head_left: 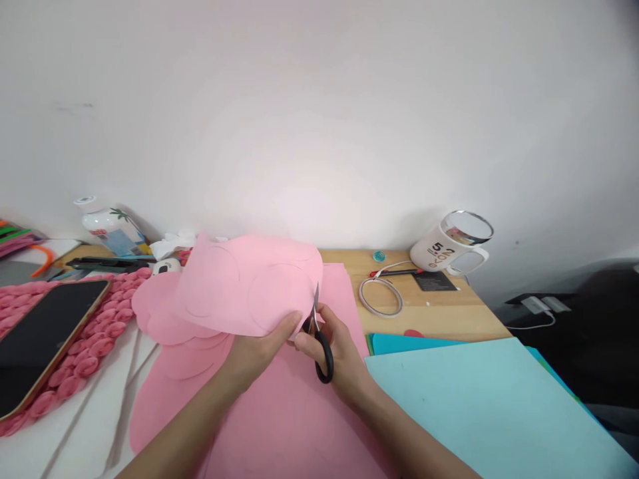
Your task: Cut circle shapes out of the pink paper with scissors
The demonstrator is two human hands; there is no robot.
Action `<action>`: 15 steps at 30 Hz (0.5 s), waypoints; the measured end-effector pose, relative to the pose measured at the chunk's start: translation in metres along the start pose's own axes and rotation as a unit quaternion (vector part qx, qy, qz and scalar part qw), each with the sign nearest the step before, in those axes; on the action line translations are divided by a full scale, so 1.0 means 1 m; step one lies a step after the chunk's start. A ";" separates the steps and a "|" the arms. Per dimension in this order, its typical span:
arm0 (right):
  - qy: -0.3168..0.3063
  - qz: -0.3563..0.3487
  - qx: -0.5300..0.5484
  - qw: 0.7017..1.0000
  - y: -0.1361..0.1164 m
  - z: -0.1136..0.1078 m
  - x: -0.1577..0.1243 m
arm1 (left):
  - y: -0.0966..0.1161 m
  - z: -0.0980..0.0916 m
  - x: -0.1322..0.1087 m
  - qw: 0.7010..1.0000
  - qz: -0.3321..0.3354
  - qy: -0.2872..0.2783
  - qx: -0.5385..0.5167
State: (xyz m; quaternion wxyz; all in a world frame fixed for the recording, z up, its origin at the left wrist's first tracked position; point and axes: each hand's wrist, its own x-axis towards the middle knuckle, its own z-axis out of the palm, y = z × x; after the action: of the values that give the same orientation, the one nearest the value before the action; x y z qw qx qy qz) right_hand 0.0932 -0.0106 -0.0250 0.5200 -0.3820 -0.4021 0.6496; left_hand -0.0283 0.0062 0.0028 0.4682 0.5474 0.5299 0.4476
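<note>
My left hand [264, 352] is closed on the lower edge of a sheet of pink paper [224, 293], its thumb on top. Faint curved pencil lines mark the sheet, which is held up at a slant. In my right hand [339, 352] is a pair of scissors [324, 356] with black handles. The blades point up and away, at the right edge of the sheet close to my left thumb. Beneath both hands lie more pink paper [284, 412] and several rounded pink cutouts [164, 379].
Light blue sheets [479, 392] lie at right. Behind them are a roll of tape [381, 297], a red and black pen [397, 273] and a white mug [444, 243]. At left, a phone [44, 332] rests on pink rosettes [100, 346]; a white bottle [112, 226] leans by the wall.
</note>
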 end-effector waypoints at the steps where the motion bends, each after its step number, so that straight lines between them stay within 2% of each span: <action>1: -0.003 -0.001 0.006 1.000 -0.002 0.001 0.000 | -0.001 0.000 0.000 1.000 -0.005 0.010 0.004; 8: -0.006 0.003 0.018 1.000 -0.005 0.004 -0.001 | 0.002 0.000 -0.002 1.000 -0.004 -0.007 -0.003; 15: 0.009 0.017 -0.028 0.999 -0.005 0.002 0.000 | 0.004 -0.002 0.000 0.999 0.015 -0.049 0.013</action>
State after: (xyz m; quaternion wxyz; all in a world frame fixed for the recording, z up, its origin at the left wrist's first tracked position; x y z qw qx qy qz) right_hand 0.0934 -0.0105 -0.0201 0.5017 -0.4089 -0.4090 0.6433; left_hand -0.0300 0.0064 0.0069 0.4793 0.5826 0.5039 0.4206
